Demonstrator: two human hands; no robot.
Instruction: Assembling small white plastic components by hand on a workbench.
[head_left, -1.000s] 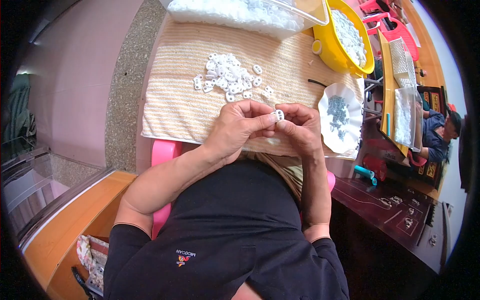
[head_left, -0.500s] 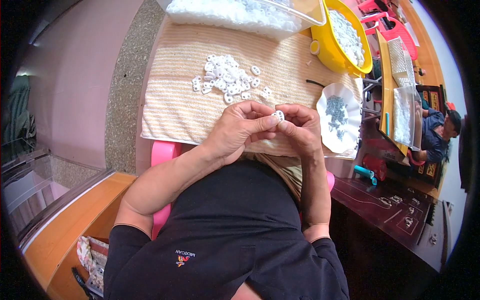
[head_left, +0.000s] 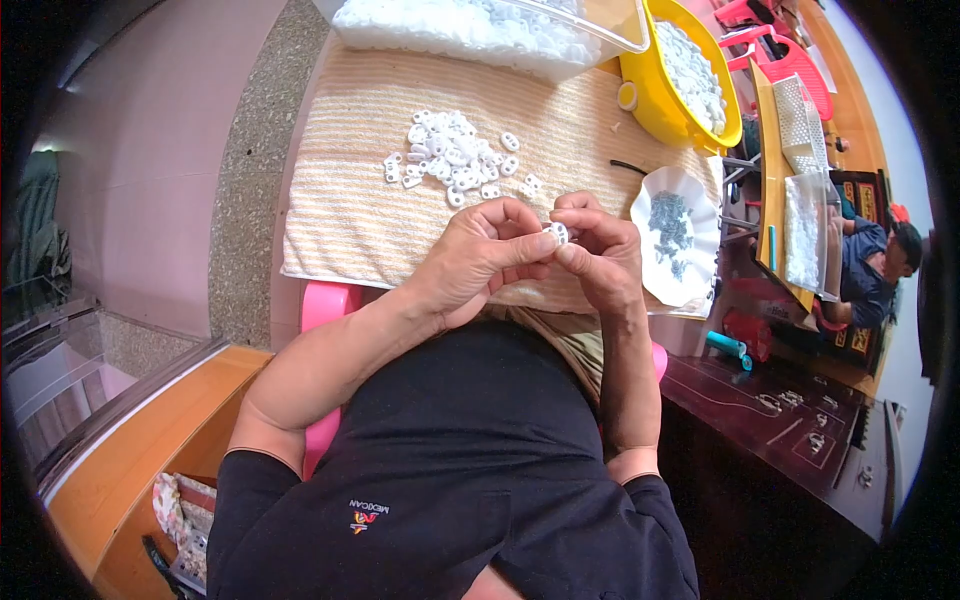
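Over the near edge of the towel, my left hand (head_left: 480,252) pinches a small white plastic piece (head_left: 559,233) with dark holes between thumb and index finger. My right hand (head_left: 602,252) has its thumb and fingertips closed on the other side of the same piece. Whether a tinier part sits between the right fingertips cannot be made out. Beyond my hands lies a loose pile of similar white oval pieces (head_left: 450,150), a few of them apart from the heap. Right of my right hand, a white fluted dish (head_left: 648,262) holds many tiny dark grey parts (head_left: 671,228).
A striped towel (head_left: 345,200) covers the table. At its far side stand a clear bin (head_left: 600,50) of white pieces and a yellow tub (head_left: 650,95), also filled. A thin black strip (head_left: 628,165) lies near the dish. Another person (head_left: 868,265) sits at the far right.
The white piece has turned slightly between my fingertips, and my right index finger has lifted a little. Both hands stay in nearly the same place.
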